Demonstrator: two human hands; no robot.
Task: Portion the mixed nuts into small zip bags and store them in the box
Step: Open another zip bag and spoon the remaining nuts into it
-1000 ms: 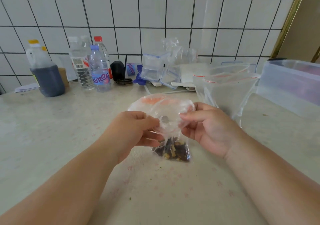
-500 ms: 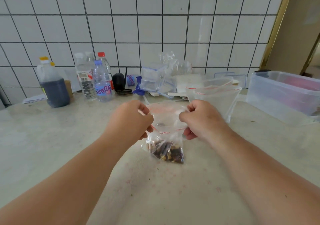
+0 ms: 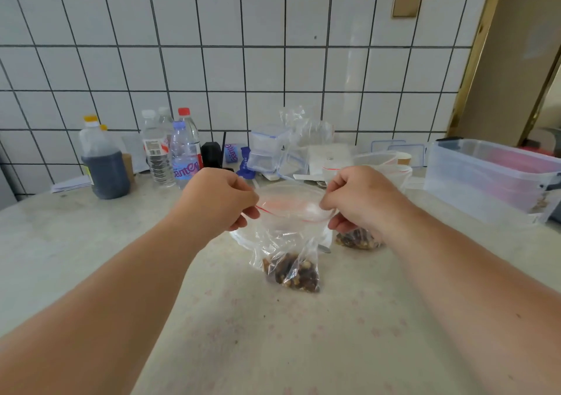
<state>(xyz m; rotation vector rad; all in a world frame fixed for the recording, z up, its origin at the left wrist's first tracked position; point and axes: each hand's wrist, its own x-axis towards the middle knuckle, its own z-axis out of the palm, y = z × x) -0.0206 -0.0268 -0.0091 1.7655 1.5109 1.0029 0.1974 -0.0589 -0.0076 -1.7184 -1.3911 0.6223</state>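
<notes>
A jug of dark liquid (image 3: 103,163) and a cluster of water bottles (image 3: 173,148) are set at the back left of the table (image 3: 91,242). In the middle, a small zip bag (image 3: 290,242) with nuts at its bottom is pinched at its red-lined top by the left hand (image 3: 218,200) and the right hand (image 3: 361,200), held above the table. A second pile of nuts (image 3: 358,239) is half hidden behind the right hand. The clear box (image 3: 491,179) sits at the far right.

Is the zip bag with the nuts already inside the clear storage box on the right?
No, the zip bag hangs over the counter, its top pinched between the left hand and the right hand, apart from the storage box.
</notes>
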